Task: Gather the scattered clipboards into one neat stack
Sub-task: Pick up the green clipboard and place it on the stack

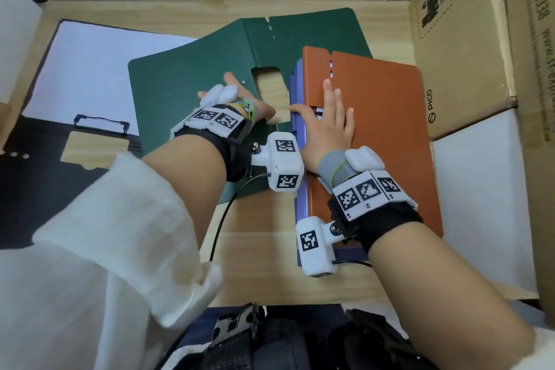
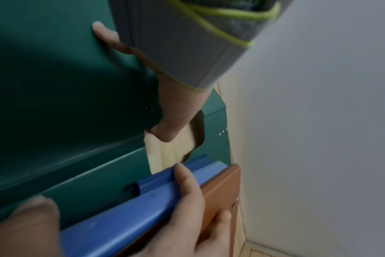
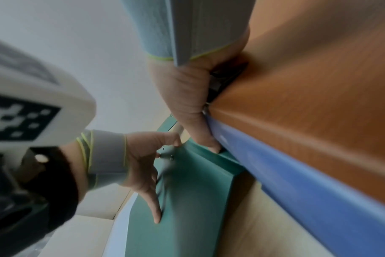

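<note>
A green clipboard folder (image 1: pixel 186 75) lies opened out on the wooden table (image 1: pixel 264 252). My left hand (image 1: pixel 261 108) presses its fingertips on the green cover (image 2: pixel 55 87), the thumb (image 2: pixel 171 125) at the edge of the cutout. To the right an orange clipboard (image 1: pixel 375 129) lies on a blue one (image 1: pixel 301 210). My right hand (image 1: pixel 330 123) rests flat on the orange cover, thumb (image 2: pixel 185 179) against the blue edge (image 2: pixel 132 217). A black clipboard (image 1: pixel 30 177) with white paper (image 1: pixel 84 69) lies at the far left.
Cardboard boxes (image 1: pixel 456 39) stand against the table's right side, with a white box (image 1: pixel 480 204) below them. A white wall runs along the back. A cable (image 1: pixel 222 219) trails from the left wrist over bare wood near the front edge.
</note>
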{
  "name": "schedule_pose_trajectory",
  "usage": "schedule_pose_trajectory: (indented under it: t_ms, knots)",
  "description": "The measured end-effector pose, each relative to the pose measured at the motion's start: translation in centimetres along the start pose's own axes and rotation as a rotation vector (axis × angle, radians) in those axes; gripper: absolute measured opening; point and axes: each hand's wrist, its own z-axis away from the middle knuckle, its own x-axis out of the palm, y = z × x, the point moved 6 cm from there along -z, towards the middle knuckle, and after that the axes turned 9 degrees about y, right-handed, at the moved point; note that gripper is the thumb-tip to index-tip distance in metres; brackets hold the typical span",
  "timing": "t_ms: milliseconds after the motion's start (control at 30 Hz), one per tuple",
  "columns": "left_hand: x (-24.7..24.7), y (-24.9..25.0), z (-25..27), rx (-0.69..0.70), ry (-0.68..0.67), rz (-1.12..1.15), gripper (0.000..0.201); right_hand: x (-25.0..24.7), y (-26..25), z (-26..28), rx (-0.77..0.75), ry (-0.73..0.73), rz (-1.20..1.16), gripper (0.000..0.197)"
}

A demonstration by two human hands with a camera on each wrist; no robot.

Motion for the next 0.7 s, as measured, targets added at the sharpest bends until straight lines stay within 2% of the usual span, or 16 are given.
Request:
schedule_pose_trajectory:
  t_ms: [200,333,400,467,533,567,633,667,700]
  knots:
    - [-2.9,-1.3,1.0,0.016,0.017,0.152,0.111,-2.1,-0.3,-0.4,0.050,-0.034,-0.046,0.079]
    - [-5.2,-2.2,1.4,0.019,-0.028,0.373,0.107,-3.5,-0.5,-0.7,0.081,0.004,-0.090,0.060]
    - [-6.8,-3.3,1.4,0.021,-0.014,0.527,0.111,-4.0,-0.8,-0.8,0.108,0.007,-0.097,0.048]
    - [-8.8,-4.4,1.3,0.039,0.018,0.682,0.104,-4.4,-1.7,-1.0,0.148,-0.030,-0.093,0.042]
    - [-11.4,-4.8,1.9,0.082,0.023,0.855,0.086,-4.5,-3.5,-1.1,0.169,-0.102,-0.095,0.045]
    - [-12.6,-4.7,2.5,0.108,-0.016,0.950,0.069,-4.4,-4.7,-1.1,0.149,-0.148,-0.110,0.048]
    - [-14.9,-5.3,3.9,0.161,-0.167,1.076,0.025,-3.8,-9.3,-0.8,0.001,-0.247,-0.199,0.052]
    - [-15.5,-5.3,4.5,0.197,-0.259,1.099,0.013,-3.7,-11.3,-0.6,-0.066,-0.288,-0.290,0.054]
    - [-16.0,-5.4,5.0,0.243,-0.335,1.119,0.008,-3.8,-12.9,-0.4,-0.105,-0.317,-0.400,0.055]
